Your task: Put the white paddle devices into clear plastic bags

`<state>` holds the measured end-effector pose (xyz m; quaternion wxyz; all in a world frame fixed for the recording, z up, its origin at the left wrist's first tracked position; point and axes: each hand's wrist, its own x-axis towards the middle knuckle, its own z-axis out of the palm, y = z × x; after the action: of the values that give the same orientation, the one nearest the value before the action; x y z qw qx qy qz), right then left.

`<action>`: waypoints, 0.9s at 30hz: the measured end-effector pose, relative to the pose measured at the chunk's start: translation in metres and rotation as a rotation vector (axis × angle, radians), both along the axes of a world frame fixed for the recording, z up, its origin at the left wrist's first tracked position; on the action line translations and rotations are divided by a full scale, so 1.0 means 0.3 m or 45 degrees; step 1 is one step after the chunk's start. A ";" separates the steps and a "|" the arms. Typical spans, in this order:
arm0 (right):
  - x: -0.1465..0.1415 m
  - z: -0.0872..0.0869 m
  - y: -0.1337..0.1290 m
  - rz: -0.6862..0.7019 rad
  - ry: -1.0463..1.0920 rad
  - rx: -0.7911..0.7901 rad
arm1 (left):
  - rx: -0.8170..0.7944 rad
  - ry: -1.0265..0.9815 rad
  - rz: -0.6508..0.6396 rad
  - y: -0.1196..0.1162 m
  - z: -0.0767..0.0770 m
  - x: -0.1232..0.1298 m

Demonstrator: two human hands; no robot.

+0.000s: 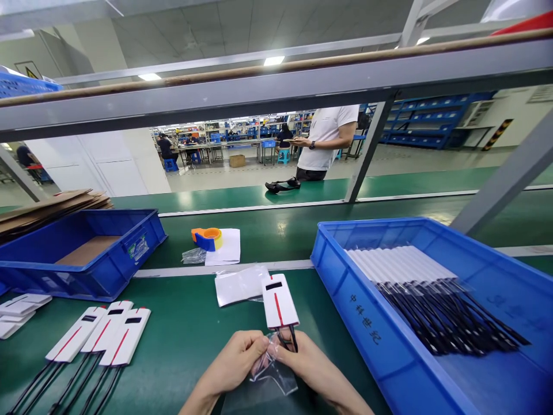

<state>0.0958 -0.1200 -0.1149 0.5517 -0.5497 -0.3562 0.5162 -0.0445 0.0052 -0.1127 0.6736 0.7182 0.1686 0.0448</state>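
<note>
A white flat device [280,301] with a red stripe, a dark window and black cables stands out beyond my hands at the middle of the green bench. My right hand [300,353] is closed around its cables, just below the white body. My left hand [239,357] pinches a clear plastic bag [276,377], which hangs crumpled between both hands. Behind the device lies a white packet [241,284] in clear film. Several similar white devices [125,337] with black cables rest on the bench at the left.
On the right, a blue bin [358,311] holds a row of bagged white devices. Another blue bin [125,248] stands at the left beside stacked cardboard [52,210]. A tape roll [207,238] sits on white paper. Beyond the bench stands a person [330,138] in a white shirt.
</note>
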 end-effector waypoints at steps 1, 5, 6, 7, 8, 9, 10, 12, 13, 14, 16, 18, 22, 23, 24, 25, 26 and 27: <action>0.001 -0.004 0.000 -0.011 -0.015 -0.011 | -0.005 0.000 0.010 0.003 0.000 -0.001; 0.003 -0.009 0.000 -0.016 -0.044 -0.026 | -0.046 -0.002 0.023 0.015 0.002 -0.005; 0.002 -0.007 0.000 -0.014 -0.043 -0.029 | -0.056 -0.004 0.026 0.016 0.001 -0.006; 0.001 -0.003 0.001 -0.011 -0.040 -0.031 | -0.064 -0.006 0.030 0.017 0.000 -0.006; 0.000 0.001 0.001 -0.006 -0.035 -0.032 | -0.063 -0.007 0.031 0.018 -0.001 -0.006; -0.001 0.005 0.002 0.005 -0.028 -0.031 | -0.055 -0.005 0.029 0.018 -0.003 -0.006; -0.001 0.009 0.002 0.016 -0.021 -0.029 | -0.040 0.002 0.024 0.018 -0.005 -0.007; -0.003 0.016 0.002 0.022 -0.023 -0.031 | 0.004 0.004 0.026 0.017 -0.008 -0.006; -0.003 0.020 0.001 0.019 -0.032 -0.037 | 0.026 -0.003 0.038 0.016 -0.009 -0.006; -0.004 0.024 0.000 0.016 -0.044 -0.043 | 0.045 -0.011 0.055 0.015 -0.009 -0.004; -0.004 0.032 -0.004 0.041 -0.062 -0.044 | 0.068 -0.024 0.084 0.013 -0.007 -0.002; -0.004 0.038 -0.006 0.112 -0.062 -0.021 | 0.084 -0.027 0.096 0.012 -0.002 0.000; 0.003 0.028 -0.006 0.175 -0.104 -0.017 | 0.185 -0.033 0.189 0.020 0.009 -0.006; 0.007 0.023 -0.005 0.168 -0.120 -0.030 | 0.203 -0.029 0.212 0.022 0.011 -0.008; 0.011 0.019 -0.005 0.160 -0.135 -0.043 | 0.208 -0.027 0.225 0.024 0.012 -0.009; 0.015 0.016 -0.004 0.152 -0.149 -0.053 | 0.200 -0.027 0.229 0.026 0.012 -0.010; 0.018 0.015 -0.004 0.146 -0.166 -0.059 | 0.183 -0.033 0.225 0.027 0.012 -0.011; 0.020 0.016 -0.005 0.136 -0.186 -0.067 | 0.155 -0.045 0.219 0.027 0.012 -0.011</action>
<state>0.1019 -0.1215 -0.1100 0.4815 -0.5805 -0.4107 0.5124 -0.0478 0.0134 -0.1090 0.6251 0.7399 0.2148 0.1255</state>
